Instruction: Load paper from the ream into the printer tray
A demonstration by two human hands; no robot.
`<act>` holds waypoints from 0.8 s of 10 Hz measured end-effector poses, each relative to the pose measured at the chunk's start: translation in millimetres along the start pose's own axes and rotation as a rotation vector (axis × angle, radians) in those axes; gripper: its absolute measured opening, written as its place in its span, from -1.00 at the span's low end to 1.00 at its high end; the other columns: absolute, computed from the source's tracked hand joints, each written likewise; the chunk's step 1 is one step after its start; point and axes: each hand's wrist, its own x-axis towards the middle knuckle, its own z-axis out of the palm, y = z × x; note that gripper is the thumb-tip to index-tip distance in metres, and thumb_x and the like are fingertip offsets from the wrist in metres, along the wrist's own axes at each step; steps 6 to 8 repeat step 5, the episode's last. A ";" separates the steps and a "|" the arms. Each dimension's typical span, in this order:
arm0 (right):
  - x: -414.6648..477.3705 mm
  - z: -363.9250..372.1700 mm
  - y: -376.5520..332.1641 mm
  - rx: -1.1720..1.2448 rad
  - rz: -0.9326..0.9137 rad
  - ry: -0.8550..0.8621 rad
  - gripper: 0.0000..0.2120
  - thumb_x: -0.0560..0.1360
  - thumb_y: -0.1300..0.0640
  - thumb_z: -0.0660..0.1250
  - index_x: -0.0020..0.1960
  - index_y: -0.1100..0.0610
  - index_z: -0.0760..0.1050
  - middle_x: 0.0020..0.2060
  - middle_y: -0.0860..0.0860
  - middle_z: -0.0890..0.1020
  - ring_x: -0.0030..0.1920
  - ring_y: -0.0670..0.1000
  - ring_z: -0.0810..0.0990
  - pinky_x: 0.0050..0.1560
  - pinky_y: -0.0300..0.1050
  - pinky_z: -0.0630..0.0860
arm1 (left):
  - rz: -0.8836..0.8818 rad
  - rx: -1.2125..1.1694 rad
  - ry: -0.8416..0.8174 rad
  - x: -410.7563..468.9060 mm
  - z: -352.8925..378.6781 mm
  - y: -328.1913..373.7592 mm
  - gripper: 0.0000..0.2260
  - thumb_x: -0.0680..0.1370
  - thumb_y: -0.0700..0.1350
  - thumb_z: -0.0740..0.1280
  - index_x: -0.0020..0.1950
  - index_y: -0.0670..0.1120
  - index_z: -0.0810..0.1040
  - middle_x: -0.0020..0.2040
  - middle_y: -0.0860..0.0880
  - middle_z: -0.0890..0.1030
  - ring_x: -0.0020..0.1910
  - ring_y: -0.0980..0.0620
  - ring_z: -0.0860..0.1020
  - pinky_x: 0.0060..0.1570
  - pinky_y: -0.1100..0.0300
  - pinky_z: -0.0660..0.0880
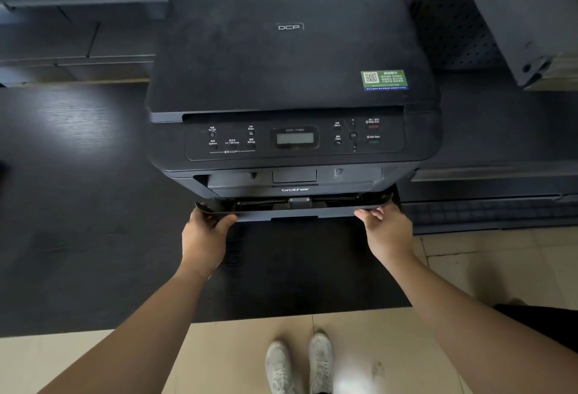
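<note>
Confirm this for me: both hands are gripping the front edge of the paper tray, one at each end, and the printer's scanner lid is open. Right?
Not quite. The head view shows the scanner lid closed flat. The rest holds: the left hand and right hand grip the paper tray front edge, one at each end.

Tray (294,211) interior hidden, perhaps empty; fingertips (209,217) curl underneath.

Office or copy room. Black Brother multifunction printer (291,80) with control panel and LCD sits just beyond both hands, on a dark wood-grain desk (78,190) spreading left of the left hand (203,237). Perforated black metal rack (488,18) far beyond the right hand (387,231). Beige floor tiles (469,268) below the right hand.
</note>
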 end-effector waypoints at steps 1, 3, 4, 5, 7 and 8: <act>8.3 2.6 -5.6 0.011 -0.004 0.006 -0.69 0.48 0.11 0.46 0.12 0.27 0.54 0.09 0.15 0.68 0.14 0.12 0.64 0.01 -0.17 0.43 | 0.005 -0.025 -0.007 10.9 2.2 5.8 -0.70 0.52 -0.06 0.45 0.20 -0.15 0.55 0.08 -0.04 0.70 0.07 -0.04 0.62 0.02 0.13 0.45; 23.2 5.5 -7.7 -0.008 -0.016 -0.002 -0.65 0.46 0.07 0.46 0.15 0.25 0.55 0.08 0.11 0.70 0.14 0.09 0.65 0.05 -0.17 0.46 | 0.005 -0.026 0.000 24.5 5.9 7.2 -0.63 0.50 -0.04 0.47 0.22 -0.20 0.54 0.11 -0.07 0.70 0.11 -0.06 0.62 0.04 0.15 0.44; 26.9 6.6 -5.5 -0.011 -0.032 -0.023 -0.64 0.47 0.05 0.45 0.18 0.23 0.55 0.11 0.10 0.69 0.16 0.08 0.64 0.10 -0.15 0.50 | 0.005 -0.031 -0.011 26.3 4.5 7.7 -0.61 0.51 -0.04 0.47 0.24 -0.21 0.53 0.12 -0.07 0.69 0.14 -0.06 0.62 0.05 0.16 0.43; 19.4 2.9 -5.6 -0.024 -0.046 -0.079 -0.53 0.49 0.02 0.43 0.33 0.18 0.47 0.25 0.09 0.62 0.26 0.09 0.60 0.21 -0.07 0.50 | 0.014 -0.047 -0.035 15.5 3.2 9.1 -0.64 0.52 -0.04 0.46 0.23 -0.19 0.52 0.04 -0.02 0.67 0.07 -0.04 0.60 0.04 0.14 0.44; 19.4 2.9 -5.6 -0.024 -0.046 -0.079 -0.53 0.49 0.02 0.43 0.33 0.18 0.47 0.25 0.09 0.62 0.26 0.09 0.60 0.21 -0.07 0.50 | 0.014 -0.047 -0.035 15.5 3.2 9.1 -0.64 0.52 -0.04 0.46 0.23 -0.19 0.52 0.04 -0.02 0.67 0.07 -0.04 0.60 0.04 0.14 0.44; 19.4 2.9 -5.6 -0.024 -0.046 -0.079 -0.53 0.49 0.02 0.43 0.33 0.18 0.47 0.25 0.09 0.62 0.26 0.09 0.60 0.21 -0.07 0.50 | 0.014 -0.047 -0.035 15.5 3.2 9.1 -0.64 0.52 -0.04 0.46 0.23 -0.19 0.52 0.04 -0.02 0.67 0.07 -0.04 0.60 0.04 0.14 0.44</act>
